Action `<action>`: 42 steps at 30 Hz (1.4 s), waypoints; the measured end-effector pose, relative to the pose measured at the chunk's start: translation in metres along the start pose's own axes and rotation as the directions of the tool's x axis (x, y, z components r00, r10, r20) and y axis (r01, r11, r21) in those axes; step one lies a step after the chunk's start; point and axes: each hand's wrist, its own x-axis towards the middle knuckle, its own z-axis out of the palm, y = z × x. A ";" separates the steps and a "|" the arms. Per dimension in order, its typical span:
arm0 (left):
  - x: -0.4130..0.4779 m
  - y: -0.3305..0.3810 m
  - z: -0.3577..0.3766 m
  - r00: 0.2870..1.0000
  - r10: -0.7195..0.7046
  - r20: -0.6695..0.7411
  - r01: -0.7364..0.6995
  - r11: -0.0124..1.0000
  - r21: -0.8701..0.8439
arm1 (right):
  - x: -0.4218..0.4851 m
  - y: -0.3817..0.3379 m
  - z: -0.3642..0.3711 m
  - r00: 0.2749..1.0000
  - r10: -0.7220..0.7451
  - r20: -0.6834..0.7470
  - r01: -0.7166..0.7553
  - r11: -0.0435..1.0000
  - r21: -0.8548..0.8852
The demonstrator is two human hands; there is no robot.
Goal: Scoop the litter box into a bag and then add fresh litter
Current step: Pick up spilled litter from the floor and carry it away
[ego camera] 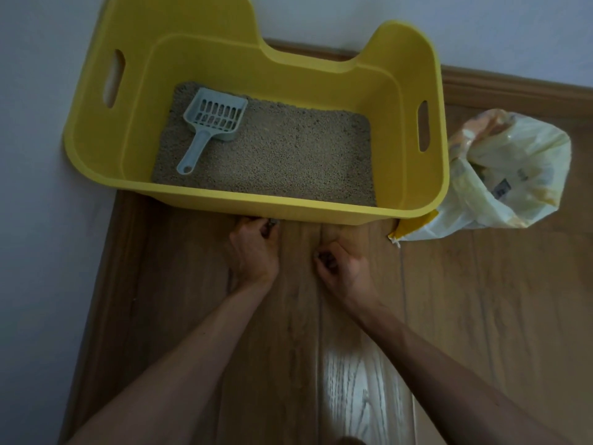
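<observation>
A yellow litter box [414, 130] stands on the wooden floor against the wall, its bottom covered with beige litter [288, 155]. A pale grey slotted scoop [211, 123] lies on the litter at the left, handle toward me. An open, crumpled yellow-white litter bag [503, 175] lies right of the box. Both my hands rest low on the floor just in front of the box. My left hand [253, 252] is curled by the box's front wall, and my right hand [345, 268] is curled a little nearer. Each pinches something small and dark that I cannot identify.
White walls run along the left and behind the box, with a wooden baseboard [513, 88] at the back right. The wood floor [481, 316] stretches toward me, with a bright reflection [353, 380] between my forearms.
</observation>
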 end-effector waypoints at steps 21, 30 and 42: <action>-0.017 -0.017 -0.027 0.943 0.320 0.089 -0.312 0.945 -0.096 | 0.004 -0.002 -0.011 0.995 0.096 -0.020 -0.096 0.995 0.013; -0.048 0.001 -0.123 0.922 0.354 0.156 -0.350 0.935 -0.052 | -0.019 -0.071 -0.059 0.948 0.317 -0.004 -0.313 0.936 0.161; -0.128 0.129 -0.300 0.881 0.407 0.240 -0.400 0.913 -0.078 | -0.053 -0.223 -0.245 0.956 0.293 -0.018 -0.279 0.925 0.258</action>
